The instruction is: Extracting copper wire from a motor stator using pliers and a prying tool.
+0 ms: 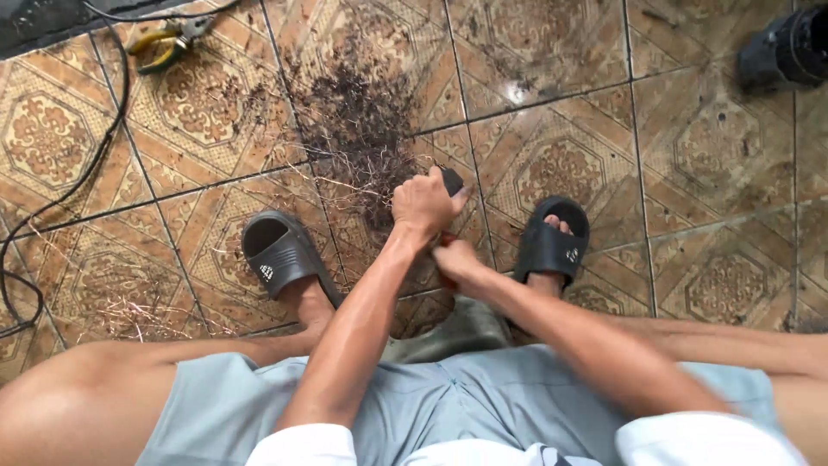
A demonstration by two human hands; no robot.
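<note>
I sit low, with both hands between my feet over a patterned tile floor. My left hand (421, 207) is closed around a dark object (452, 180) whose black end sticks out past the fingers. Just below it my right hand (457, 261) is curled shut, and a bit of something red (446, 241) shows at its fingers; what it is stays hidden. The two hands almost touch. Under and beyond them lies a pile of dark scraps and thin wire strands (358, 129).
My feet wear black slides, left (278, 252) and right (552, 242). Yellow-handled pliers (164, 45) lie at the top left, near a black cable (82, 173) that loops down the left side. A black object (789, 50) sits at the top right. More loose wire strands (129, 315) are by my left knee.
</note>
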